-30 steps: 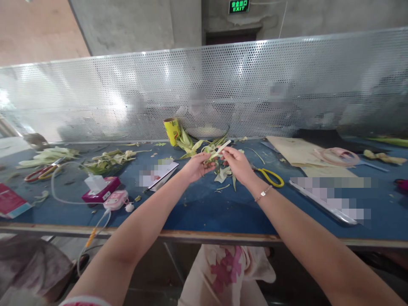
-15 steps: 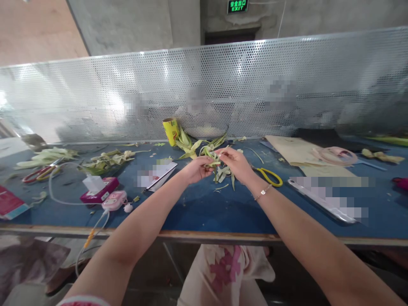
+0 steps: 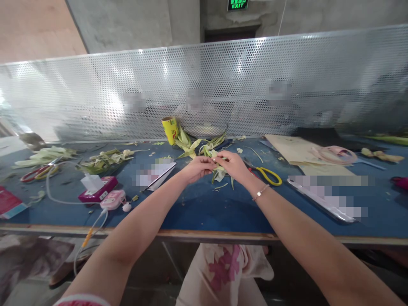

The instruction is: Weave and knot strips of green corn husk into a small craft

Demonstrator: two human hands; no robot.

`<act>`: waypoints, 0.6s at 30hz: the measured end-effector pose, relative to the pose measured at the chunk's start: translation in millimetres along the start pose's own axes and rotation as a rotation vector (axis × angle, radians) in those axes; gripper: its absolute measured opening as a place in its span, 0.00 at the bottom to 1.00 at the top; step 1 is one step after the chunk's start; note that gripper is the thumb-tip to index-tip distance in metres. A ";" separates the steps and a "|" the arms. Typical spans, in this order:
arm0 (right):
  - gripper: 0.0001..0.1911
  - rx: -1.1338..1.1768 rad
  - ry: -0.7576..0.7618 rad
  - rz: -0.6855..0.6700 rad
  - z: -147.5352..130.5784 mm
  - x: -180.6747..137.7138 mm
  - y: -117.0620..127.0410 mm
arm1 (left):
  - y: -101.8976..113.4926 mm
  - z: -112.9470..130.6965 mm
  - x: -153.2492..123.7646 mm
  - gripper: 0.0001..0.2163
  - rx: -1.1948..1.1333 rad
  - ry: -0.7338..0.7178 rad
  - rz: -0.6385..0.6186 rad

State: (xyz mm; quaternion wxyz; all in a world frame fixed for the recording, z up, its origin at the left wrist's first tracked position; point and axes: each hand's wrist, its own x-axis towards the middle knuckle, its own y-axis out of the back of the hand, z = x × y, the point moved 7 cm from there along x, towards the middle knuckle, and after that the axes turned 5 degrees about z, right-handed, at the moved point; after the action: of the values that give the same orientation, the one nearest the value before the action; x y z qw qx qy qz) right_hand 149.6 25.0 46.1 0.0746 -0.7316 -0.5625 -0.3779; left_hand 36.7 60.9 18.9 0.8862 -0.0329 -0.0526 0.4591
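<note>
Head view: left hand [image 3: 198,169] and right hand [image 3: 235,166] nearly closed, fingertips together, apparently pinching pale husk strips [image 3: 210,151] above worktop [image 3: 204,212]; exact grip hidden. Uneven tug could tear strips; wrist swinging outward could knock yellow-handled scissors [image 3: 271,177].

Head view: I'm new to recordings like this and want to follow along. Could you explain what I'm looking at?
There is no machine here. A camera worn on a person's head looks forward and down, so the left hand and right hand are the wearer's own, both bare. Their fingertips meet, pinching pale green strips, partly hidden by the fingers. On the blue table lie a leafy heap to the left, a yellow tube farther back and a yellow-handled tool beside the right hand. Behind stands a perforated metal screen.
</note>
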 end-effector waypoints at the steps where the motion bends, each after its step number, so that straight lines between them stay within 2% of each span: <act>1: 0.10 -0.006 0.019 0.003 -1.3 0.0 0.3 | 2.0 -0.1 1.0 0.12 0.007 -0.014 0.021; 4: 0.08 0.006 0.036 -0.005 -2.1 0.8 -0.2 | 6.2 -1.1 3.7 0.13 0.048 -0.047 0.066; 7: 0.06 0.028 -0.023 0.000 5.1 2.8 -0.7 | 7.6 0.8 5.0 0.13 0.110 -0.112 0.092; 10: 0.09 0.036 -0.075 0.036 13.4 4.6 0.4 | 4.3 4.5 4.4 0.11 0.135 -0.172 0.077; 13: 0.12 0.048 -0.066 0.033 13.5 4.4 -0.3 | 1.7 3.8 4.3 0.10 0.073 -0.152 0.080; 18: 0.14 0.015 -0.056 -0.019 4.7 0.4 -3.8 | 6.8 -1.1 7.1 0.13 0.081 -0.123 0.219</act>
State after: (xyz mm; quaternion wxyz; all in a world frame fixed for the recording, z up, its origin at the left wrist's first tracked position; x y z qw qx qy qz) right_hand 148.4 29.2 41.9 0.0606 -0.7358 -0.5743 -0.3536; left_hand 35.3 70.7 17.6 0.8266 0.0255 -0.0842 0.5559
